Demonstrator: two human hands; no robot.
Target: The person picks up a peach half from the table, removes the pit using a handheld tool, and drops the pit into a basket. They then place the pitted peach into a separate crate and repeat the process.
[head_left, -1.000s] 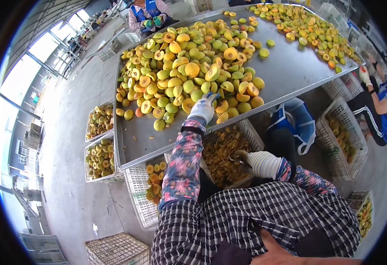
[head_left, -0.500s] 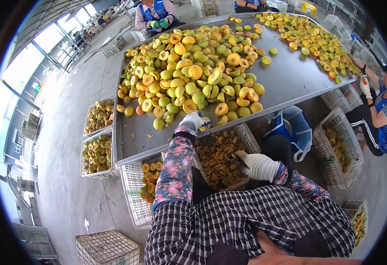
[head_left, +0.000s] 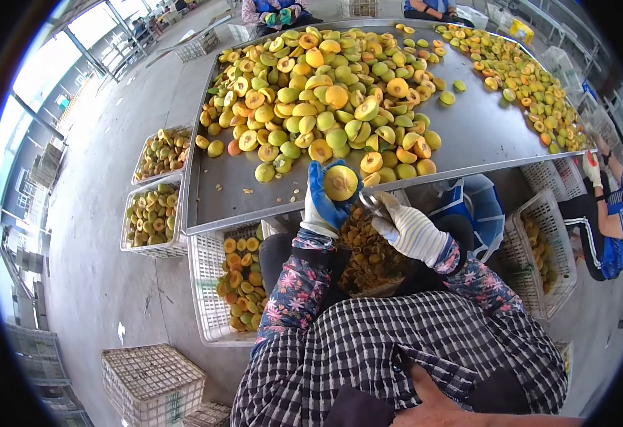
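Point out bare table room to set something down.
The table is bare between the large fruit pile and smaller right-hand pile, toward the near side, and at its near-left corner, beside small scraps. Both piles are crowded.

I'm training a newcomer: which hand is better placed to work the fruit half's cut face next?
Probably the right hand: it grips a metal tool close beside the fruit half, whose cut face is exposed. The left hand is occupied, holding that fruit half.
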